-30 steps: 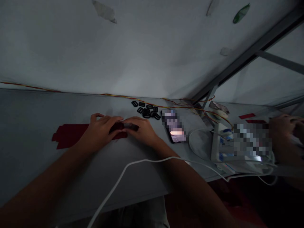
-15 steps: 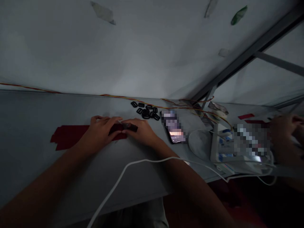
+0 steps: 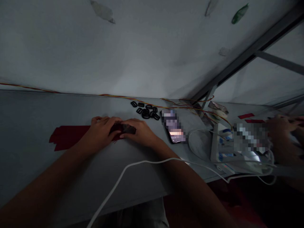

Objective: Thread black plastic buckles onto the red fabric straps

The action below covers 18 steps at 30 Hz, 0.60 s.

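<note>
You seem to handle red strips (image 3: 68, 134), left of black buckles (image 3: 145, 113).
Your left hand (image 3: 102, 129) grips near the strips' right end; whether your right hand (image 3: 140, 131) clamps, I cannot tell. Next move probably needs steadiness.

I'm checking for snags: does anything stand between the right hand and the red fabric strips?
Nothing visible does: the right hand is at the right end of the red fabric strips, beside the left hand. The white cable shows lower in the picture, clear of the fingers.
</note>
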### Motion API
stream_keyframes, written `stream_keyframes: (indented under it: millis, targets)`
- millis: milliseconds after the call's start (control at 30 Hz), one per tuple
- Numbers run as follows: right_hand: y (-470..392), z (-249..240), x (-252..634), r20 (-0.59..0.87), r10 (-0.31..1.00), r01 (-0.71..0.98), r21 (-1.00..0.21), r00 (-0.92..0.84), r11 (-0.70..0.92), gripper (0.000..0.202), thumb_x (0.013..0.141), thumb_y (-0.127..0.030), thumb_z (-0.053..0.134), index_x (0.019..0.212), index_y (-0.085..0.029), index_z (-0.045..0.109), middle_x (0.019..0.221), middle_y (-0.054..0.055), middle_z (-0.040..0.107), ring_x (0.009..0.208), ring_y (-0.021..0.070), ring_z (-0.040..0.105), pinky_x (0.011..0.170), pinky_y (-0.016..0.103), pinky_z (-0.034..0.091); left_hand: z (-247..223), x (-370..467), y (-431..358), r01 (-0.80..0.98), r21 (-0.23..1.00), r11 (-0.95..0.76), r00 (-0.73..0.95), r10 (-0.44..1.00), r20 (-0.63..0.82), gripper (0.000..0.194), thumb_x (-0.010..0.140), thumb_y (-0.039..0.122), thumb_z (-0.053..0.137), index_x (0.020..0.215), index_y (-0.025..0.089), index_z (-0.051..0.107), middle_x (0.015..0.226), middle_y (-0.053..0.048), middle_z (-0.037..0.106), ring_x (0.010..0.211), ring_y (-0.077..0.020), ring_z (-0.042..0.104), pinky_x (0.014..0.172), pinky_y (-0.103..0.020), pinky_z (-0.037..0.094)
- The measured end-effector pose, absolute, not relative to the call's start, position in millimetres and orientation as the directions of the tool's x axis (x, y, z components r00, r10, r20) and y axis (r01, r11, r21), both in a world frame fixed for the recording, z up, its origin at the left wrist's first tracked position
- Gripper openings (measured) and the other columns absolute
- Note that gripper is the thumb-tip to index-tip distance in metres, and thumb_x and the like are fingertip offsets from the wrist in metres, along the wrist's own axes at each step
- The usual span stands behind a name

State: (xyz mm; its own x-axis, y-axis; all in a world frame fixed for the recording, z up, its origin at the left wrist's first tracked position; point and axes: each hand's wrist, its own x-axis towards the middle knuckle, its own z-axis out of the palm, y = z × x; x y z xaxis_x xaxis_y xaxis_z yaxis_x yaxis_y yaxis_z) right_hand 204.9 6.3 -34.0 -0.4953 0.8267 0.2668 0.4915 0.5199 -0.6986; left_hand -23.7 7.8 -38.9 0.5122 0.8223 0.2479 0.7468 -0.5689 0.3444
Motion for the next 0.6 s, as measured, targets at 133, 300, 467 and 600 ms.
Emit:
stream_keyframes:
  millis: [133,300,467,600]
  targets:
    - [5.8,-32.4,204.6,0.247,0.83,0.511,-0.69,-0.5,0.513,0.045,0.086,-0.036,0.086,0.126,-0.02,0.074,0.119,0.01,0.077,0.11,0.0235,0.071,0.1,0.039,0.053,-39.8,-25.8,8.6,0.74,0.341,-0.58,0.525,0.815,0.245,0.037,0.102,0.031,0.057,0.138,0.026,0.056,0.139,-0.011,0.07,0.126,-0.0339,0.065,0.112,-0.057,0.037]
    - [5.3,-30.7,205.2,0.223,0.843,0.528,-0.694,-0.49,0.49,0.047,0.087,-0.039,0.085,0.129,-0.022,0.073,0.117,0.009,0.076,0.105,0.0218,0.07,0.098,0.038,0.053,-37.0,-28.0,9.7,0.764,0.308,-0.566,0.523,0.824,0.218,0.043,0.1,0.034,0.061,0.141,0.026,0.054,0.135,-0.013,0.071,0.124,-0.0349,0.065,0.111,-0.057,0.039]
    - [3.6,-26.9,206.1,0.212,0.836,0.525,-0.694,-0.506,0.494,0.055,0.082,-0.041,0.089,0.13,-0.02,0.073,0.12,0.011,0.076,0.105,0.0229,0.069,0.096,0.038,0.053,-36.3,-29.1,11.0,0.797,0.204,-0.569,0.529,0.82,0.218,0.035,0.102,0.028,0.055,0.137,0.026,0.06,0.134,-0.013,0.072,0.124,-0.0353,0.065,0.107,-0.057,0.04]
    - [4.1,-28.8,205.6,0.213,0.834,0.528,-0.688,-0.509,0.498,0.058,0.077,-0.038,0.093,0.128,-0.018,0.074,0.119,0.012,0.076,0.108,0.0239,0.069,0.097,0.04,0.054,-45.2,-30.1,13.0,0.802,0.124,-0.584,0.547,0.802,0.241,0.032,0.105,0.025,0.05,0.134,0.025,0.062,0.131,-0.014,0.072,0.122,-0.0348,0.064,0.104,-0.055,0.041]
